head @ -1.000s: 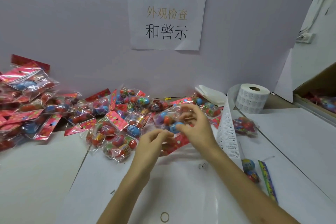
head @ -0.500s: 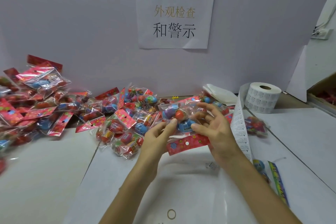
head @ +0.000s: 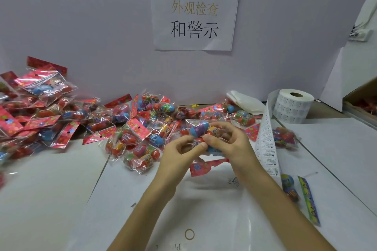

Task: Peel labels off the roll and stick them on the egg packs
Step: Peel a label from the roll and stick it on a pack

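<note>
Both bare forearms come up from 6 o'clock, the left one leaning toward 1 o'clock and the right one toward 11 o'clock. The left hand (head: 179, 154) and the right hand (head: 231, 144) meet with thumbs touching. Their curled fingers pinch one egg pack (head: 199, 128) between them.

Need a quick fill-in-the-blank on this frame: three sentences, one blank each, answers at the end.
1. The egg pack is held by ____ hands, the left hand and the right hand.
2. The label roll stands on the ____ side of the table.
3. The pile of egg packs lies to the ____ of the held pack.
Missing words: both; right; left.
</note>
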Available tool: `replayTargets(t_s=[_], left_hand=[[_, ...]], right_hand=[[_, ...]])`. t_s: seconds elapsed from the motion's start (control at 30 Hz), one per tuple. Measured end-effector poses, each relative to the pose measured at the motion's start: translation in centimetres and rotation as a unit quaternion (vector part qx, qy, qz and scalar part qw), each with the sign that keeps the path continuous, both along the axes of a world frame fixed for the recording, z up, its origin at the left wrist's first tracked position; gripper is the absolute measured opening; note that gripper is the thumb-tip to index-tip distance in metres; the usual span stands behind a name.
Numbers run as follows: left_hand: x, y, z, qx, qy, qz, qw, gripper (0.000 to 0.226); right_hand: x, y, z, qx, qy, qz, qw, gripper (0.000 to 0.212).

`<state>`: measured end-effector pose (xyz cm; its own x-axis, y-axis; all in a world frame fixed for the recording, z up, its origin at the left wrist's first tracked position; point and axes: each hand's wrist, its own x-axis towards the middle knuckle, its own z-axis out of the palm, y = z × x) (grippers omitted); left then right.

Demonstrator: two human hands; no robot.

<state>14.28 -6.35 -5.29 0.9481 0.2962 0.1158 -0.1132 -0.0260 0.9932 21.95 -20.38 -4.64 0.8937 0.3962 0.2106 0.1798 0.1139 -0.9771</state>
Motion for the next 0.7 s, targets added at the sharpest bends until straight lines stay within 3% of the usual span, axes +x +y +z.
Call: replayTargets(t_s=[0.33,0.47,0.7], left_hand=[[-0.1,-0.7,0.2,-0.003,-0.014,-0.003,1.0,0.048],[0.0,-0.4,0.3,-0.025,-0.004,0.029,0.999,0.057],[0.1,0.5,0.2,-0.061,-0.017,0.086,0.994,0.018]], right_hand=[[0.2,-0.3,-0.1,0.018,0.01,0.004,1.0,0.038],[0.0,-0.2,0.0,-0.024,-0.012,0.014,1.0,0.052],[-0.2,0.1,-0.5,-0.027,-0.015,0.076,0.997,0.063]])
